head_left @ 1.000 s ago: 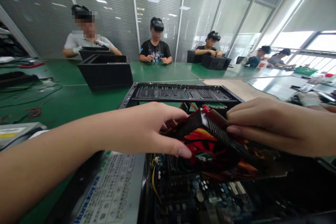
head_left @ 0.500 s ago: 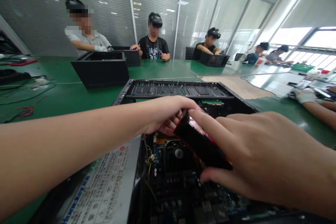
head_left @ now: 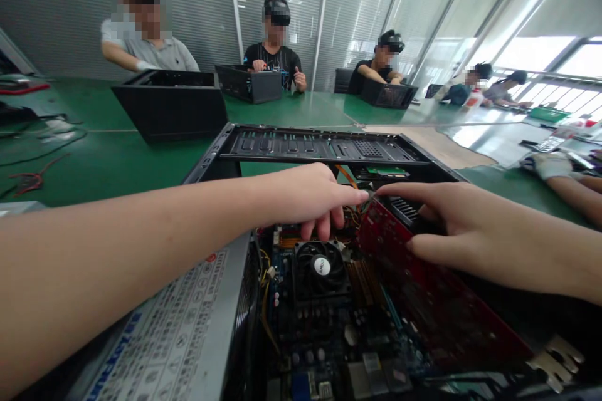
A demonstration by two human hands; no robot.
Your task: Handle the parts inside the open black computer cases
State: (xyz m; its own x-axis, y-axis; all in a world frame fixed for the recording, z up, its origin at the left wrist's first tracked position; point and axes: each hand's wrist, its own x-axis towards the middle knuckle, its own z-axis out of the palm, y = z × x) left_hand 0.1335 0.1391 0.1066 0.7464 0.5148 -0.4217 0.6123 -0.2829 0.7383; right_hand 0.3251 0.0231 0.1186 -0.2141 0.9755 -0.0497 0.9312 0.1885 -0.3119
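A red graphics card stands on edge inside the open black computer case, over the blue motherboard. My right hand pinches the card's upper far end, thumb on the red board and fingers over its black top. My left hand reaches across the case, its index finger touching the card's far top corner and its other fingers curled down above the CPU fan.
A grey power supply with a label fills the case's near left. Other black cases stand on the green table, with several people working behind them. A gloved hand rests at the right. Loose cables lie at left.
The card has turned from lying tilted with its fan side up to standing on edge, red board side toward me, lower in the case. Both hands shifted to its far top end.
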